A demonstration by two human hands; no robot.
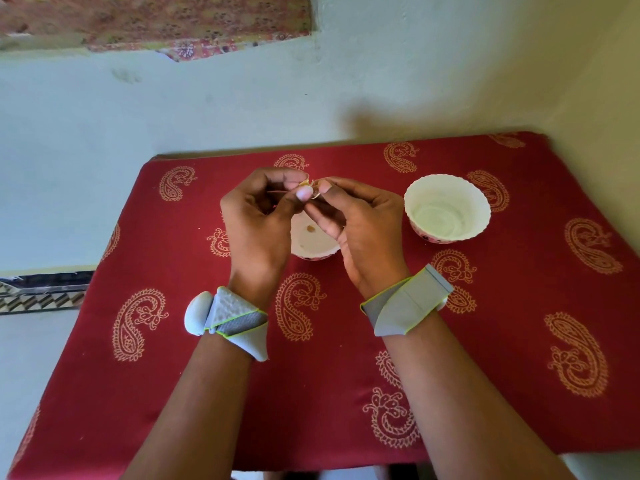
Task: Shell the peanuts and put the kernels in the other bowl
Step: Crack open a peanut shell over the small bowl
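My left hand (258, 216) and my right hand (360, 223) meet above the middle of the table and together pinch a pale peanut shell (311, 186) between thumbs and fingertips. The shell looks cracked apart. Under the hands stands a white bowl (313, 245), mostly hidden by them, with one small brown bit (310, 229) on its floor. A second white bowl (446, 209) with a scalloped rim stands to the right; nothing shows inside it.
The table carries a red cloth (485, 323) with a paisley print. A pale wall runs close behind its far edge. Grey bands sit on both wrists.
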